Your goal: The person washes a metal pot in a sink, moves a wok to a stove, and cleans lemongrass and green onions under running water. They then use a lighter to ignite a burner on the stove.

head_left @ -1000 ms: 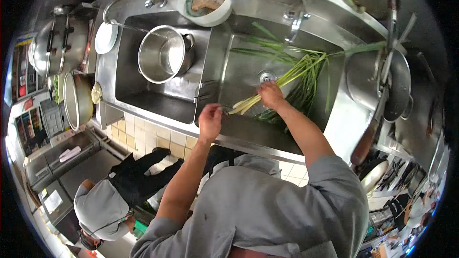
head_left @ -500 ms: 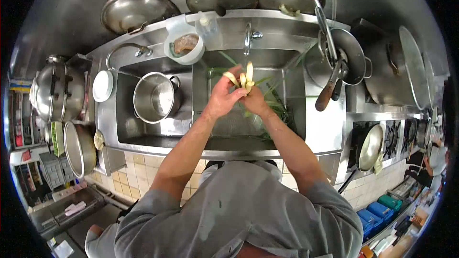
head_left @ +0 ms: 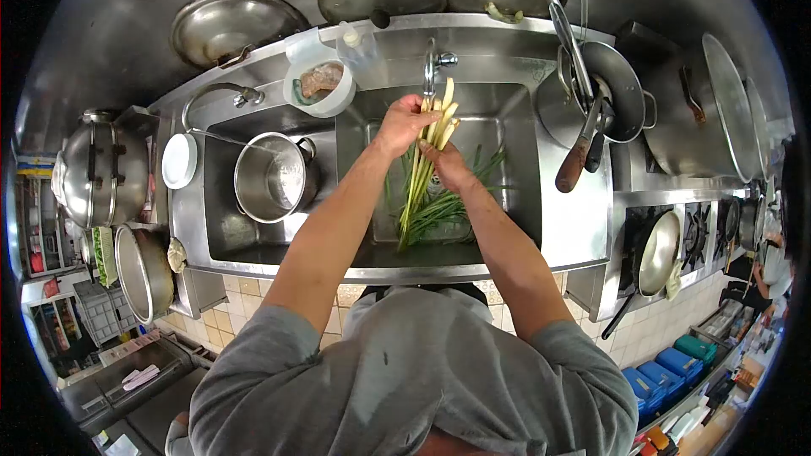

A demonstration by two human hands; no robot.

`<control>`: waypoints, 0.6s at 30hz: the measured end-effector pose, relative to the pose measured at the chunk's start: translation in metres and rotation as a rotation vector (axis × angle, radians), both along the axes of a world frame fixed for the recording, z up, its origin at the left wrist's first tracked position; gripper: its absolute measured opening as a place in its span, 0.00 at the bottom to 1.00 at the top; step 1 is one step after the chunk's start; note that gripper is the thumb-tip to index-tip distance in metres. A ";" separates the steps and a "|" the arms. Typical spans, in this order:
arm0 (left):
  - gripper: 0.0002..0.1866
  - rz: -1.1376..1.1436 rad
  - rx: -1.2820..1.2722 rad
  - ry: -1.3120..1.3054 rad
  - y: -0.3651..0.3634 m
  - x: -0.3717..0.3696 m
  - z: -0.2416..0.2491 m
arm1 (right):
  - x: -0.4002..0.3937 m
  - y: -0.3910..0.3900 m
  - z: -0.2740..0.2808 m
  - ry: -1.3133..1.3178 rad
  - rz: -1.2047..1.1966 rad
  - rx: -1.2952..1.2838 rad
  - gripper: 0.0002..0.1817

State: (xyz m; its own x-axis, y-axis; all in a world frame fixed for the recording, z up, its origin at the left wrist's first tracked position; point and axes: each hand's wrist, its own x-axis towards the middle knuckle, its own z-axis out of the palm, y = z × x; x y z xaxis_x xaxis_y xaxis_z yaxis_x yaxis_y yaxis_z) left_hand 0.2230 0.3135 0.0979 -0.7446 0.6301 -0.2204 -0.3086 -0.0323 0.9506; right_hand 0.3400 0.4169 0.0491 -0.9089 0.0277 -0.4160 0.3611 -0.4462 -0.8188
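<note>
A bunch of green onions (head_left: 413, 188) stretches through the right sink basin (head_left: 522, 194), thick pale ends up by the faucet and long green leaves down toward the near wall. My left hand (head_left: 405, 128) is closed around the stalks just below their pale tips, thumb lying across them. Lower on the right side of the bunch, my right hand (head_left: 448, 167) grips it too, fingers partly hidden behind the stalks. More loose green leaves lie on the basin floor beneath. The faucet (head_left: 430, 67) is right behind the pale ends.
In the left basin, water runs from a curved tap (head_left: 221, 89) into a steel pot (head_left: 272, 179). A white tub (head_left: 336, 100) and a squeeze bottle (head_left: 356, 46) stand on the back ledge. Right of the sink are a pot (head_left: 627, 93) with long-handled utensils and a stove with a pan (head_left: 658, 253).
The green onions have swung from pointing up at me to lying lengthwise, leaves toward me. My left hand has shifted up to the pale ends; my right hand is slightly lower.
</note>
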 end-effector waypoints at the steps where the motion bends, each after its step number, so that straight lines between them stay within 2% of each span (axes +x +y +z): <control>1: 0.11 -0.019 0.014 0.041 0.004 0.000 0.005 | 0.000 0.002 0.000 0.021 0.013 0.027 0.25; 5: 0.15 0.022 0.170 -0.034 0.021 0.013 0.037 | -0.001 0.003 -0.004 -0.018 0.023 0.178 0.21; 7: 0.23 -0.013 0.273 -0.328 0.022 0.007 0.034 | 0.002 0.008 0.018 -0.069 0.114 0.029 0.22; 8: 0.23 -0.014 0.273 -0.328 0.021 0.009 0.036 | 0.002 0.011 0.012 -0.069 0.113 0.029 0.22; 10: 0.28 -0.070 0.161 -0.026 0.014 0.015 0.044 | -0.002 0.017 -0.007 0.001 0.212 -0.083 0.25; 13: 0.32 -0.019 0.061 0.014 0.004 0.004 0.028 | -0.006 0.016 0.006 0.012 0.312 -0.090 0.25; 14: 0.33 0.020 0.140 -0.035 0.004 0.005 0.029 | -0.008 0.015 0.011 0.014 0.309 -0.092 0.25; 18: 0.30 0.096 0.065 0.011 0.002 0.004 0.036 | -0.016 0.004 0.013 0.036 0.339 0.046 0.24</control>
